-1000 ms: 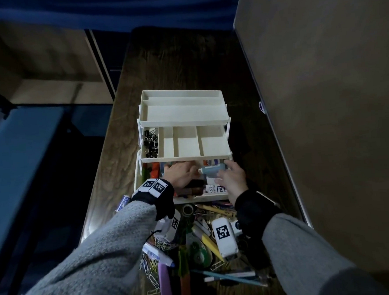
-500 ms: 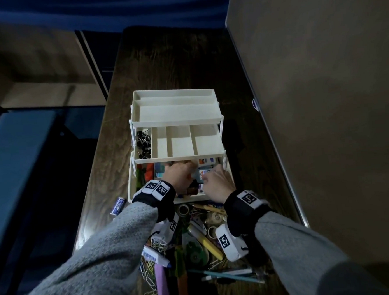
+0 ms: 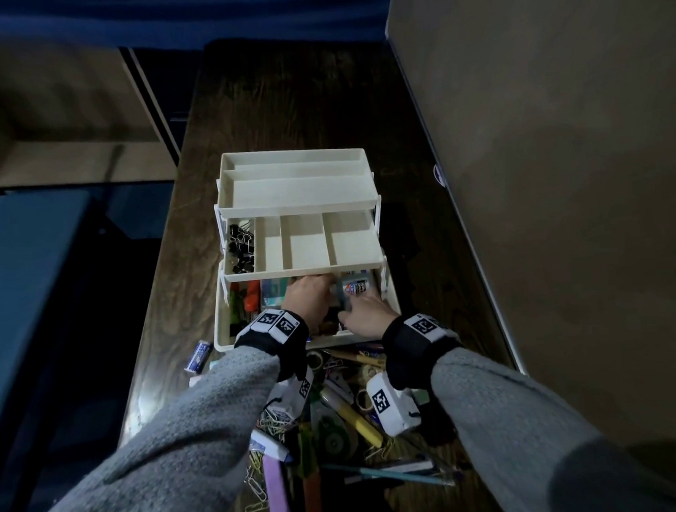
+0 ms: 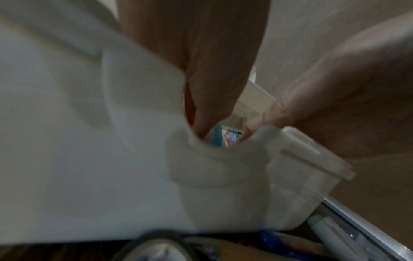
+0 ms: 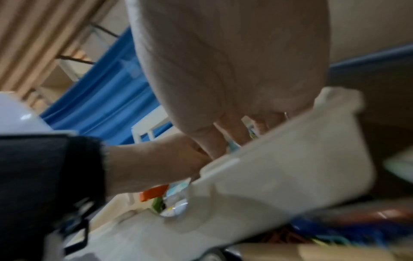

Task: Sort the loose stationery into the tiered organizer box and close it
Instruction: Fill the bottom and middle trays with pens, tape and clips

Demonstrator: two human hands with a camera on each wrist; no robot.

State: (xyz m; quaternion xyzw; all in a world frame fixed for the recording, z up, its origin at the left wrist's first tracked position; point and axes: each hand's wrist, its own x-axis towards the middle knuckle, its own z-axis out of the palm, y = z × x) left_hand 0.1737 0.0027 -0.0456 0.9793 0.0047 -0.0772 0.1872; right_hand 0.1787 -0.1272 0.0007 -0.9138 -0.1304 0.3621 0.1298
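The white tiered organizer (image 3: pixel 297 195) stands open on the dark wooden table, its trays stepped back. Both hands are down in its bottom tier. My right hand (image 3: pixel 355 308) pinches a small glue bottle (image 3: pixel 356 288) with a blue and orange label, lying at the tier's right side. My left hand (image 3: pixel 322 290) reaches in beside it, its straight fingers touching the bottle's left end. In the left wrist view the left hand (image 4: pixel 208 127) points down past the organizer wall (image 4: pixel 89 159) toward the glue label (image 4: pixel 228 139). In the right wrist view the right hand (image 5: pixel 236 134) dips over the rim (image 5: pixel 279 167).
Black binder clips (image 3: pixel 241 246) fill the middle tray's left compartment. Orange and green markers (image 3: pixel 252 296) lie at the bottom tier's left. A loose pile sits near me: paper clips (image 3: pixel 275 418), a yellow marker (image 3: pixel 358 417), tape (image 3: pixel 333 438), pens (image 3: pixel 389 476). A wall panel (image 3: pixel 562 202) borders the right.
My right hand has lowered the bottle from the tier's rim down into the bottom tier. The left hand has stayed in the tier, shifting slightly toward the bottle.
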